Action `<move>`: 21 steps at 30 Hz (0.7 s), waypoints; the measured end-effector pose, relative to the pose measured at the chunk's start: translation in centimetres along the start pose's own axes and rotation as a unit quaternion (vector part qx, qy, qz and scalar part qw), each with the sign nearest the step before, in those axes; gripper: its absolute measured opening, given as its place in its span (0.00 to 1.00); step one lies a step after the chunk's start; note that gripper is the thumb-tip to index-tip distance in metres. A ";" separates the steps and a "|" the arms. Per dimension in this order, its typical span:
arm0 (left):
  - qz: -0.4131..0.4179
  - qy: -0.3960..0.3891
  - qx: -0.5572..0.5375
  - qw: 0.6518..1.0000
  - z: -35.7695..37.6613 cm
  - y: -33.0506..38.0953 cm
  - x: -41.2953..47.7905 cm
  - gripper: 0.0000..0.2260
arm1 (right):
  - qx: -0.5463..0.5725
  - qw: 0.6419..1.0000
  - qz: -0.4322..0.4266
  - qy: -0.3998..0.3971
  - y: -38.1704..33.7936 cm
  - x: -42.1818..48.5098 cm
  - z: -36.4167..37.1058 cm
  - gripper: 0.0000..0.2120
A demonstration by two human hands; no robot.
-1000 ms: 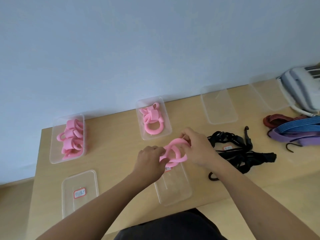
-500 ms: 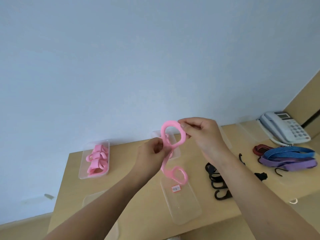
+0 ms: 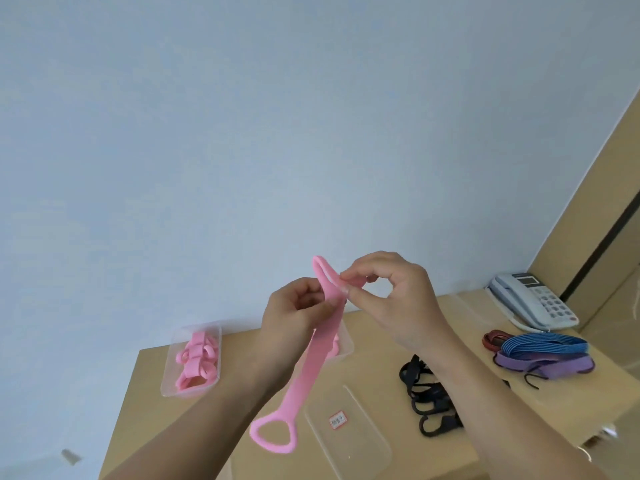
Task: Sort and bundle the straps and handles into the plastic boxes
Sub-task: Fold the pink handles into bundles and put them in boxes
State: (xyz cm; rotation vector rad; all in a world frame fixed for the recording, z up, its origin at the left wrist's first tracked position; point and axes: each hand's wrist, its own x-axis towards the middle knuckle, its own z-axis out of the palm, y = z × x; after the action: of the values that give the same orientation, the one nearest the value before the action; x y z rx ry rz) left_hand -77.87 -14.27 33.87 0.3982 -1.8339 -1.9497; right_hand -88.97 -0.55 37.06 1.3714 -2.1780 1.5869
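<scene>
1. Pale blue wall fills most of the view above a light wooden desk [image 3: 377, 382] that carries clear boxes and loose straps.
2. A long, soft pink strap with a loop at each end [image 3: 309, 367] is held in the air above the desk. The left hand [image 3: 294, 317] curls its fingers round the band just below the top loop. The right hand [image 3: 398, 299] pinches that loop between thumb and fingertips. The bottom loop hangs free.
3. The step looks like folding the strap into a bundle. The person would do well to anchor the band with the left hand, fold it evenly, and gather the dangling loop before letting go, or the springy material may unroll.
4. A clear plastic box at the left [image 3: 167, 379] holds several bundled pink straps.
5. A second clear box [image 3: 348, 348], mostly hidden behind the hands, shows pink inside.
6. A clear box near the front [image 3: 349, 452] shows only a small red-edged label [image 3: 337, 420].
7. Black hooked straps [image 3: 426, 400] lie loose just right of it. A heap of blue, purple and dark red straps [image 3: 543, 351] sits unboxed near a grey telephone [image 3: 533, 303].
</scene>
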 end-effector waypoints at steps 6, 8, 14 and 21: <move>0.030 0.027 -0.002 0.999 0.5 0.7 0.0 0.07 | -0.091 0.987 -0.134 0.005 0.1 0.7 -0.2 0.11; 0.031 0.051 -0.002 0.998 1.0 0.5 0.2 0.06 | -0.107 0.981 -0.164 0.001 0.4 1.0 -0.6 0.10; 0.034 0.078 0.013 0.996 2.6 -0.4 0.3 0.07 | -0.140 0.970 -0.198 0.005 1.5 1.2 -2.0 0.09; 0.048 0.120 0.023 0.991 3.4 -0.8 0.8 0.04 | -0.166 0.967 -0.163 -0.100 2.6 2.1 -2.5 0.11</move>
State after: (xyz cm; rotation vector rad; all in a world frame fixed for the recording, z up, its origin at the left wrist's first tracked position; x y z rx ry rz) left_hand -80.29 -11.72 33.44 0.5250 -1.7133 -1.7183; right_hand -93.06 0.33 37.55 1.7222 -2.0594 0.9575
